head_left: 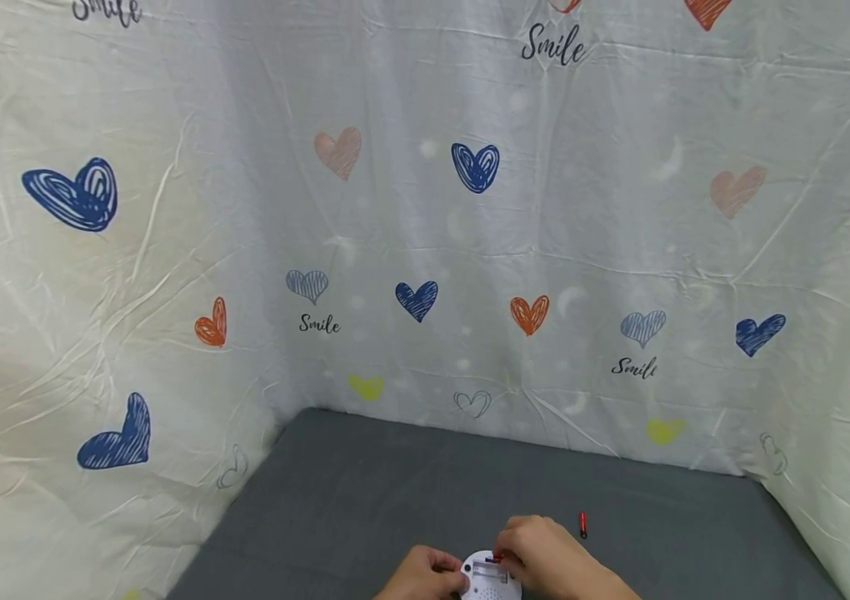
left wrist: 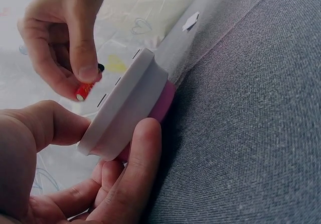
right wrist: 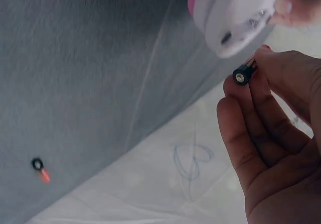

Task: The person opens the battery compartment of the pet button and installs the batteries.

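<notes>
At the left, the rim of a round white plastic device with a pink underside (head_left: 492, 589) is being gripped by the left hand (head_left: 431, 573), the thumb being set on the white edge and the fingers being curled about the lower side. The device is being kept just above or against the grey fabric-covered surface (head_left: 365, 483); which of the two cannot be told. Next to the right, the rectangular recessed battery compartment (head_left: 490, 572) is being left uncovered on the device's upturned face, so uncovering is being judged complete. Whether any cell is already being housed inside cannot be told with certainty. At the compartment's far edge, a slim red cylindrical battery with a black end (left wrist: 86, 89) is being pinched between the thumb and fingertips of the right hand (head_left: 545, 554); it is being held just off the device's face and is not yet being seated. Farther right, a second red-and-black cylindrical battery (head_left: 583, 524) is lying loose on the grey surface, well apart from the device, and is being touched by neither hand. Accordingly, the placing of both visible batteries is being judged outstanding. In the left wrist view, a small flat white piece (left wrist: 190, 21) is also lying on the grey surface beyond the device; its purpose cannot be confirmed.
</notes>
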Tool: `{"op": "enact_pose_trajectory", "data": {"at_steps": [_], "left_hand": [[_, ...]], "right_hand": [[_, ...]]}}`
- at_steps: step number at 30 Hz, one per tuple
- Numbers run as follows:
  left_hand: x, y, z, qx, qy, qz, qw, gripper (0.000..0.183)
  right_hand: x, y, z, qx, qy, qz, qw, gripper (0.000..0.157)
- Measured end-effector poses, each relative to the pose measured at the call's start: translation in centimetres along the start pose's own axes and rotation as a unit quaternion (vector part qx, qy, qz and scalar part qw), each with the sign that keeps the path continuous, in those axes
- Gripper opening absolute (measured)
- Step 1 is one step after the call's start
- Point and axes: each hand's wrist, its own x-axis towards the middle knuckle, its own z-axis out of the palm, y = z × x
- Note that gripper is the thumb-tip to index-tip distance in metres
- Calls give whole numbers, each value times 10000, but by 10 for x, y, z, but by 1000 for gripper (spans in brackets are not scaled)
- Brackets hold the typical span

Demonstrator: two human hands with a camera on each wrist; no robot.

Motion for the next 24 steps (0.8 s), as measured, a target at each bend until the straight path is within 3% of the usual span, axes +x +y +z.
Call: {"op": "enact_pose_trajectory", "data": {"at_steps": [9, 18, 24], "left_hand": [[0, -2, 0, 56, 66, -75, 9999, 20], [3, -3, 0, 6, -17, -228, 9997, 19], [9, -13, -3, -256, -106, -271, 9992, 17]], "right_hand": [[4, -5, 21, -75, 50, 141, 9999, 10], [7, -10, 28, -855, 265, -173, 9958, 12], [9, -10, 33, -700, 415, -315, 9962, 13]]}}
